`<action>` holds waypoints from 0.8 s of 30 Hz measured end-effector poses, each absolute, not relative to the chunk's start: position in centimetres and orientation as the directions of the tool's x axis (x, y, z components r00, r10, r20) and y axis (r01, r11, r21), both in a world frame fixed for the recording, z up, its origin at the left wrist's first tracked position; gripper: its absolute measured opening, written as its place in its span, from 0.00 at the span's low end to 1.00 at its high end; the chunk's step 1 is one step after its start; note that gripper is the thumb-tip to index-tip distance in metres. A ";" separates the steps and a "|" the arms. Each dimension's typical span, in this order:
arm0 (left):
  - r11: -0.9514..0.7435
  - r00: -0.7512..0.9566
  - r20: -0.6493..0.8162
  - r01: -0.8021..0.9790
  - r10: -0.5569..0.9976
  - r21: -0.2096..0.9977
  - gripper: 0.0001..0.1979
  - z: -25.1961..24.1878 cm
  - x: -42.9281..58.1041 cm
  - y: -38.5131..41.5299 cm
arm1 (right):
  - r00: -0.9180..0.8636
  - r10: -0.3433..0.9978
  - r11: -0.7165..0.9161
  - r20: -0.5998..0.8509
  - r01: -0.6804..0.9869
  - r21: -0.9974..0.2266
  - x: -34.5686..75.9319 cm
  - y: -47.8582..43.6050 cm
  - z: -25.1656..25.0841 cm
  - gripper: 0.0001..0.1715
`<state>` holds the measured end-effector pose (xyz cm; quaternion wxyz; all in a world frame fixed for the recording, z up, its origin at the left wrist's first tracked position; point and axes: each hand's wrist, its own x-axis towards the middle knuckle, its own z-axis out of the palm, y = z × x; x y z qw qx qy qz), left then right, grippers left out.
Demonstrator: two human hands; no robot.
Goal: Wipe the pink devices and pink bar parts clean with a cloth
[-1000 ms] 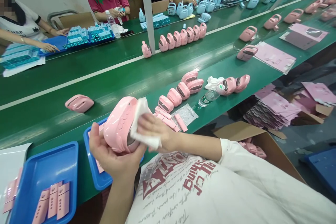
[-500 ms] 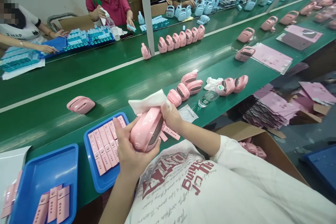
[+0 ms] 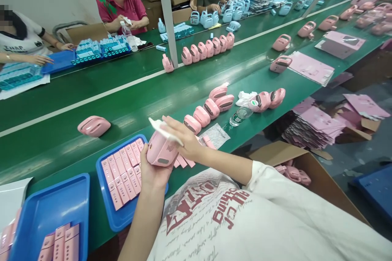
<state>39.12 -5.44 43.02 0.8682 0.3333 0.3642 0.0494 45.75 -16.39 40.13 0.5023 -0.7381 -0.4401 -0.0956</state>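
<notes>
My left hand (image 3: 152,172) cups a pink plastic device (image 3: 161,150) from below, just above the right edge of a blue tray (image 3: 122,216) filled with several pink panels (image 3: 122,169). My right hand (image 3: 183,138) lies over the top of the device and presses a white cloth (image 3: 161,127) against it with closed fingers. A row of pink devices (image 3: 203,114) lies on the green belt just beyond my hands, and one more pink device (image 3: 93,125) sits alone to the left.
A second blue tray (image 3: 45,208) with pink panels is at bottom left. A plastic bottle (image 3: 240,115) and white rag (image 3: 247,96) lie right of the row. Other people work across the green conveyor (image 3: 92,89) with blue parts. An open cardboard box (image 3: 275,153) stands at my right.
The device dropped lower and turned in my left hand. My right hand moved from its side to its top with the cloth. The camera view shifted slightly.
</notes>
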 end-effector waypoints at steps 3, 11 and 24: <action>0.645 0.731 -0.540 0.181 0.417 0.743 0.19 41.7 37.8 -5.4 | 0.273 0.706 -0.097 0.654 0.951 -0.292 44.5 -16.1 39.2 0.23; 0.821 0.736 -0.593 0.090 0.327 0.564 0.15 42.0 38.5 -5.2 | 0.269 0.585 -0.163 0.765 0.963 -0.214 45.9 -16.2 37.2 0.27; 0.401 0.644 -0.444 0.224 0.623 0.888 0.25 34.2 42.2 2.3 | 0.751 0.606 -0.747 -0.263 0.423 -0.512 45.0 -20.7 31.9 0.26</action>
